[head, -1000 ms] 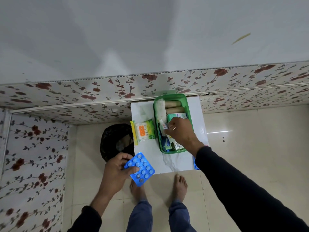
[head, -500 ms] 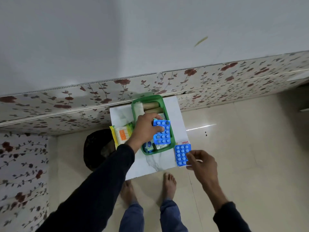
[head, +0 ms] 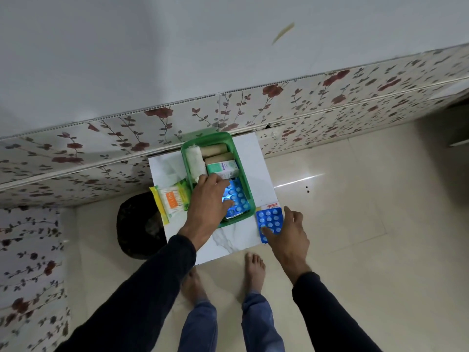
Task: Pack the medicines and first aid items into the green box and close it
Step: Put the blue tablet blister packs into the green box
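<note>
Now left hand (head: 206, 199) presses a blister (head: 234, 196) flat in the box (head: 247, 189); right hand (head: 288, 231), fingers spread, touches another blister (head: 269, 219)

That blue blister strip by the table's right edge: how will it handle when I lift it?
The blue blister strip looks thin and flat, so probably light and slightly bendy. It lies flush on the smooth table, likely easier to slide off the edge than pinch.

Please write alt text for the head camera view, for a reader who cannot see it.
The left hand presses a blue pill strip into the green box on a white table, while the right hand touches a second strip beside it.
</note>
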